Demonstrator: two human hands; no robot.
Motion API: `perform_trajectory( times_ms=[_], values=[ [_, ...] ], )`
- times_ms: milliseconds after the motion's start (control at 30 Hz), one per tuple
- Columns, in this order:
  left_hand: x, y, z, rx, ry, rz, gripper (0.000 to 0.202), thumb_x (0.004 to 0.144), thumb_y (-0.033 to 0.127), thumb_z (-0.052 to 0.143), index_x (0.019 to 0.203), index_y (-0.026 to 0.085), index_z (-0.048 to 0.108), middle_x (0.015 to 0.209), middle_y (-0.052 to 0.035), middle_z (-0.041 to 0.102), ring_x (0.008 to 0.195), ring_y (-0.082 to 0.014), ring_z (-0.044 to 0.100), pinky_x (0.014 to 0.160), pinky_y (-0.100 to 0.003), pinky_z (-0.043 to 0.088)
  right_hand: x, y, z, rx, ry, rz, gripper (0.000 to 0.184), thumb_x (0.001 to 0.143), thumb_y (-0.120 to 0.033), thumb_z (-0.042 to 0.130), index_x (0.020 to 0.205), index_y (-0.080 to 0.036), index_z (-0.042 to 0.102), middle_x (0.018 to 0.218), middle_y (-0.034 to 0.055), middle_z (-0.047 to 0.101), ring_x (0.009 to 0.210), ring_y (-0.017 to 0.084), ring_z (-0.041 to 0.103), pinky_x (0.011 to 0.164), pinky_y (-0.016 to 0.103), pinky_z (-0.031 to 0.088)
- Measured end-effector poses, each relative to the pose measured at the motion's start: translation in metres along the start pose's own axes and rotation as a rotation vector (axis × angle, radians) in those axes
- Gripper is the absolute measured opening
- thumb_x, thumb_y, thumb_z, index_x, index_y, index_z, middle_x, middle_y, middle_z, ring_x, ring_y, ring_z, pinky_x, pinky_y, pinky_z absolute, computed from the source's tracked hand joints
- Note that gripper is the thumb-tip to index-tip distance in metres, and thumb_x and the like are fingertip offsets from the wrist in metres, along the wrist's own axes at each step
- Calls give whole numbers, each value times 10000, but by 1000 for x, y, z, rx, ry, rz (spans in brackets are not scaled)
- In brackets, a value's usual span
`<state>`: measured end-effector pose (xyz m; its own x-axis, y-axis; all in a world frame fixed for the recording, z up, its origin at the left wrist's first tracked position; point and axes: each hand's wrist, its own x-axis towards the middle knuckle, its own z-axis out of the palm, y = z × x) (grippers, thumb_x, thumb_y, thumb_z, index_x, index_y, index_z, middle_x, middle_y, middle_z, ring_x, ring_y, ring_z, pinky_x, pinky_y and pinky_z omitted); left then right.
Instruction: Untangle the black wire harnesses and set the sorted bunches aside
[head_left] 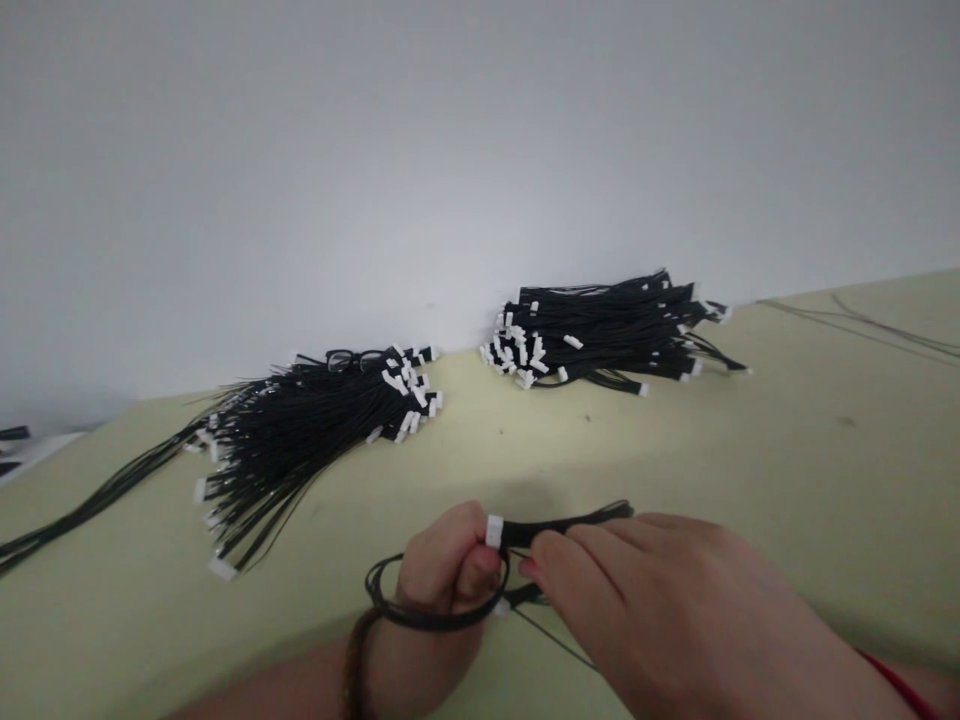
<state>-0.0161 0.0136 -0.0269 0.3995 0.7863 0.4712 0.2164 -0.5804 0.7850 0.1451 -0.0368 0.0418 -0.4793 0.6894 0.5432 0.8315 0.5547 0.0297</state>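
Low in the middle of the view, my left hand (446, 575) is closed in a pinch on the white connector (494, 532) of a black wire harness (536, 532). A loop of the black wires bends round the left fist. My right hand (645, 590) is closed over the wires just right of the connector, its fingertips partly hidden behind the hand. Beneath the hands, a second white connector (502, 606) shows with black wires running right. A thin single wire trails down from there. Whether both connectors belong to one harness I cannot tell.
Against the white wall lies a pile of black wire harnesses (292, 420) with white connectors, on the left, with eyeglasses (352, 360) on it. Another harness pile (615, 325) lies right of centre. Loose wires (862, 320) lie far right on the pale yellow-green table (420, 480).
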Motion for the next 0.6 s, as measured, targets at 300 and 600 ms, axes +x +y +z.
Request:
perform_trajectory(
  times_ms=[300,600],
  values=[
    [1,3,-4,21,-22,37,312,880,383,335,654,176,392,573,22,354,523,-93,323,490,-230,248,1,4,-1,27,38,-10,234,594,-62,358,612,-223,527,509,-13,523,378,162,466,342,296,316],
    [4,5,-5,157,-12,129,371,877,430,309,655,168,448,584,-3,437,536,-103,392,495,-225,298,3,0,0,8,75,-13,275,564,-40,314,560,-229,514,448,-20,495,325,155,440,322,303,274]
  ],
)
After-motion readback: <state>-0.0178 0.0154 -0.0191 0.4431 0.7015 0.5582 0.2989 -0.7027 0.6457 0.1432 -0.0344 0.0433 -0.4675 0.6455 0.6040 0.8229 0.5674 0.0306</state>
